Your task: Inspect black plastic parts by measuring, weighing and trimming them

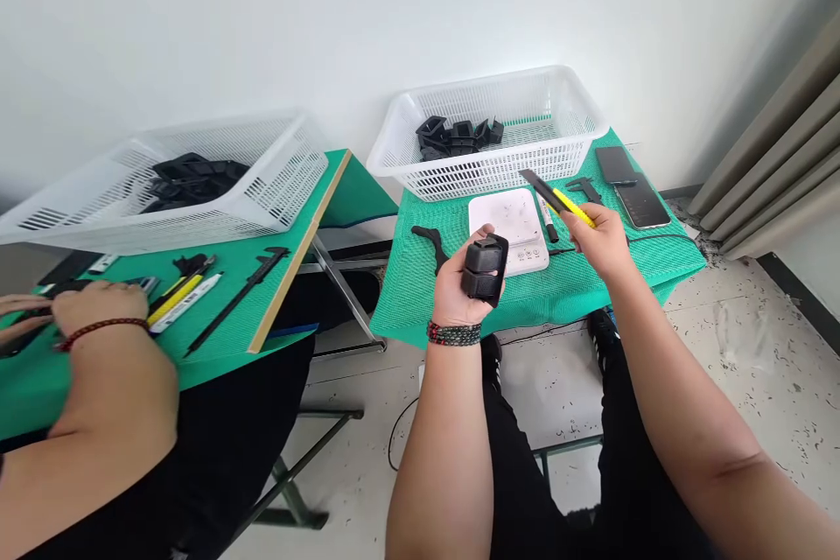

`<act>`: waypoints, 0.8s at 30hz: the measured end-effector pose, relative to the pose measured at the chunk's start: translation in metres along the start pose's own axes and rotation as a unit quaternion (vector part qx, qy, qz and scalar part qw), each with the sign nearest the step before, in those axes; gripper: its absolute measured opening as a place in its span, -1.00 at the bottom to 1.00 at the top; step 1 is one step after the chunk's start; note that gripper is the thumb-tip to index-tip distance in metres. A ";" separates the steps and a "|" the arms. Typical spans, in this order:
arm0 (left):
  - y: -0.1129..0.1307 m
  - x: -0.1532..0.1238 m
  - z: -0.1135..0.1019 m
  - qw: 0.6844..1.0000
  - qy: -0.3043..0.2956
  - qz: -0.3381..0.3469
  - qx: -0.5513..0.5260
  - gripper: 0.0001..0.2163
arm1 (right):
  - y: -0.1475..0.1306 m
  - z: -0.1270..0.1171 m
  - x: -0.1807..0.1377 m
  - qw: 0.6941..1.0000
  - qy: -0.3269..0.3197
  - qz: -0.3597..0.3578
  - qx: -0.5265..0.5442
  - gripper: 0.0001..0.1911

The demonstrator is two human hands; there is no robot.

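Note:
My left hand (459, 284) is closed around a black plastic part (484, 267), held up over the near edge of the green table (420, 280). A bead bracelet sits on that wrist. My right hand (600, 236) grips a yellow and black utility knife (557, 199), its blade end pointing up and left above a white scale (508, 227). A black marker (549, 221) lies beside the scale, just under the knife.
A white basket (489, 136) with several black parts stands at the back. A black caliper (584, 190) and two phones (630, 184) lie to the right, a black hook-shaped part (431, 243) to the left. A co-worker's hands (85, 306) rest on the neighbouring table with its own basket (164, 179).

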State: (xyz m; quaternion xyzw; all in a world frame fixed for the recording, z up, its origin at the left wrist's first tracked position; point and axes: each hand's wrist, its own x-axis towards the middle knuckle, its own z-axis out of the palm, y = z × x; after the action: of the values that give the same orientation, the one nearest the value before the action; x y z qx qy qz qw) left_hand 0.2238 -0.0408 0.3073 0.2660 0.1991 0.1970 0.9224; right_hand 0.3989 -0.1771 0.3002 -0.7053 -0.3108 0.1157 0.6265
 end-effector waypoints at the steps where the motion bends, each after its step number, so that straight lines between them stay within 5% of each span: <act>1: -0.001 0.001 0.000 0.999 -0.001 0.027 0.019 -0.82 | 0.000 0.001 0.000 1.000 -0.012 0.015 0.024 -0.62; 4: -0.007 0.009 -0.002 0.982 0.044 0.164 0.085 -0.83 | 0.000 0.003 -0.003 0.993 -0.083 0.024 0.077 -0.60; 9: -0.015 0.018 -0.004 0.918 0.103 0.333 0.190 -0.42 | -0.001 0.008 -0.009 0.983 -0.151 0.047 0.090 -0.52; 14: -0.018 0.010 0.000 0.920 0.088 0.320 0.207 -0.39 | -0.002 0.010 -0.010 0.977 -0.201 0.050 0.044 -0.44; 19: -0.020 0.005 0.006 0.932 0.057 0.290 0.208 -0.34 | 0.001 0.006 -0.007 0.995 -0.062 0.057 -0.046 -0.41; 24: -0.021 0.005 0.009 0.939 0.067 0.264 0.209 -0.34 | 0.000 0.001 -0.005 0.979 -0.184 0.083 0.015 -0.42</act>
State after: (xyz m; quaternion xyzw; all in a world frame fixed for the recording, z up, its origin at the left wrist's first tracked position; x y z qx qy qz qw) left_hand 0.2376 -0.0590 0.3010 0.4817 0.2203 0.4045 0.7455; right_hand 0.3946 -0.1797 0.2985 -0.6855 -0.3596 0.3000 0.5575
